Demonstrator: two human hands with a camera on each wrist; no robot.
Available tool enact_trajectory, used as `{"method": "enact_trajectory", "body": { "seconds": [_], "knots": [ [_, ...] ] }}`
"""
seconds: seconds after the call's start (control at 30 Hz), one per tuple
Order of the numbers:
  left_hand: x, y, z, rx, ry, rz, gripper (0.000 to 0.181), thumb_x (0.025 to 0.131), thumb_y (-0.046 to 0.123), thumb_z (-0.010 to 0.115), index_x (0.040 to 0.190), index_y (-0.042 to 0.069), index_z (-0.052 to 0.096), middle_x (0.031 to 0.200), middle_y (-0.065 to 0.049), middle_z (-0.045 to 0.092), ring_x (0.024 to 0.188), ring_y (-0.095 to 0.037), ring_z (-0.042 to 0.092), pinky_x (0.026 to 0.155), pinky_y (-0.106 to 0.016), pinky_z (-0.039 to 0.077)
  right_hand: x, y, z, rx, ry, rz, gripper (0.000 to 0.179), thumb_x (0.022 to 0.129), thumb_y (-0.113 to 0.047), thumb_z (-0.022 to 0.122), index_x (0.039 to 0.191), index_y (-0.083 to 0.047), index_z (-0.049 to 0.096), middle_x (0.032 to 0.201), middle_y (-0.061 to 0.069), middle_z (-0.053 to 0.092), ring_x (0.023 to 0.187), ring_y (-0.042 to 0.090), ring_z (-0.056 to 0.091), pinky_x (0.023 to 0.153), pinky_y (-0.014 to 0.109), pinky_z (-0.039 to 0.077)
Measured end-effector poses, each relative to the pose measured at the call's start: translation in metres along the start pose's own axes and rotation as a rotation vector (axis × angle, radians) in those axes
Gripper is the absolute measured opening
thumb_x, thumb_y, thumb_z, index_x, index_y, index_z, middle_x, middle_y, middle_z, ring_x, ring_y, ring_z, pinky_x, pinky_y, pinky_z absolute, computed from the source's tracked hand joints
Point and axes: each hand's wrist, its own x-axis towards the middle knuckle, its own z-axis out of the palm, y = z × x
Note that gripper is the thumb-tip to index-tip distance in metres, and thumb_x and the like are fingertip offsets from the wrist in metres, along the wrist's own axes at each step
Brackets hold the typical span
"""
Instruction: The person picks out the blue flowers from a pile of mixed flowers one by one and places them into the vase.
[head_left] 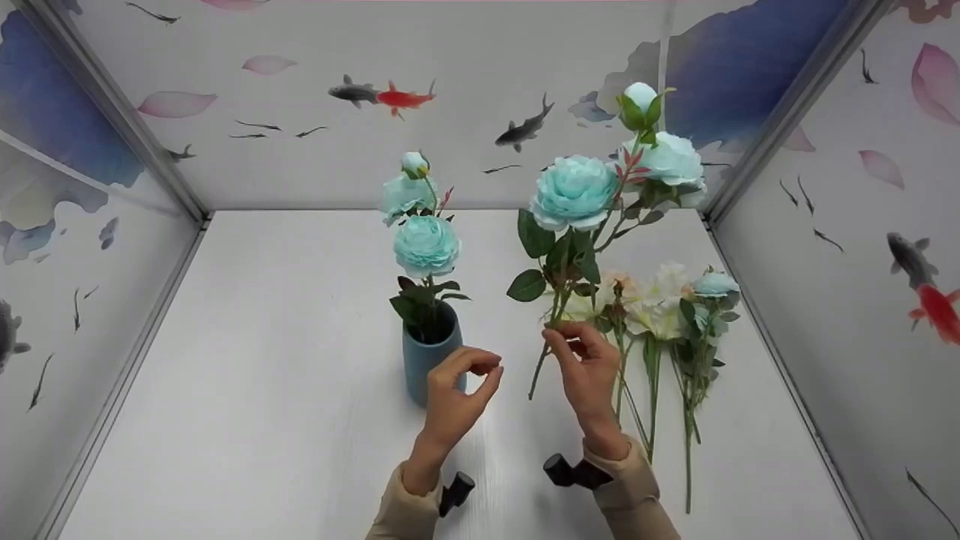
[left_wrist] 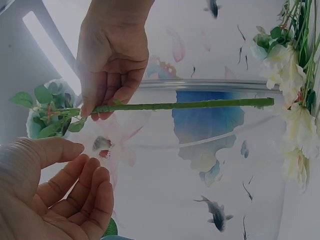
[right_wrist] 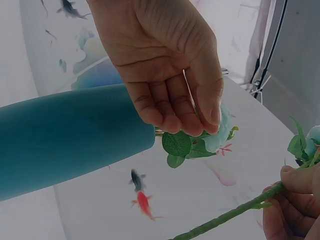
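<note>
The vase (head_left: 418, 360) on the table (head_left: 262, 337) held flowers (head_left: 426, 246); loose stems (head_left: 654, 375) lay right of it; a spray (head_left: 562, 259) was between.

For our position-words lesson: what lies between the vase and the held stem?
In the head view, the left hand lies between the vase and the stem.

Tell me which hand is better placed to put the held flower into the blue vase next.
The right hand, I'd say: it pinches the stem, whose lower end sticks out free. The left hand holds nothing and is nearer the vase, so it might steady that instead.
</note>
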Motion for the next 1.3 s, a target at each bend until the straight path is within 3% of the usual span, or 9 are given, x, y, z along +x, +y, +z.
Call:
{"method": "enact_trajectory", "body": {
  "seconds": [0.23,0.67,0.9,1.3],
  "knots": [
    [-0.001,-0.001,0.001,0.009,-0.025,-0.028,0.018,0.073,-0.015,0.07,0.085,-0.002,0.067,0.08,-0.013,0.065,0.069,-0.021,0.06,0.062,-0.034,0.053,-0.002,0.002,0.004,0.042,-0.024,0.02,0.007,0.082,0.004,0.067,0.083,0.01,0.064,0.076,0.014,0.065,0.07,0.007,0.057,0.059,0.017,0.044],
    [0.0,-0.002,0.007,-0.003,-0.044,-0.035,0.017,0.074,-0.015,0.069,0.084,-0.001,0.067,0.079,-0.013,0.065,0.069,-0.021,0.06,0.062,-0.032,0.052,-0.006,-0.004,0.012,0.08,-0.071,0.008,0.002,0.082,0.007,0.066,0.084,0.006,0.065,0.077,0.01,0.064,0.071,0.008,0.058,0.06,0.018,0.045],
    [0.0,-0.002,0.008,-0.005,-0.058,-0.068,0.014,0.075,-0.014,0.068,0.085,-0.004,0.066,0.08,-0.013,0.065,0.071,-0.021,0.062,0.064,-0.03,0.053,-0.009,-0.003,0.019,0.077,-0.09,0.019,0.014,0.078,0.016,0.064,0.083,0.003,0.066,0.077,0.011,0.065,0.073,0.006,0.059,0.06,0.018,0.046],
    [0.0,-0.004,0.006,-0.014,-0.058,-0.037,0.008,0.078,-0.01,0.067,0.084,-0.006,0.066,0.079,-0.015,0.064,0.069,-0.023,0.062,0.062,-0.03,0.053,-0.013,-0.004,0.025,0.098,-0.131,-0.002,0.012,0.08,0.013,0.064,0.084,0.002,0.066,0.076,0.011,0.064,0.074,0.008,0.06,0.061,0.02,0.046]
  ]
}}
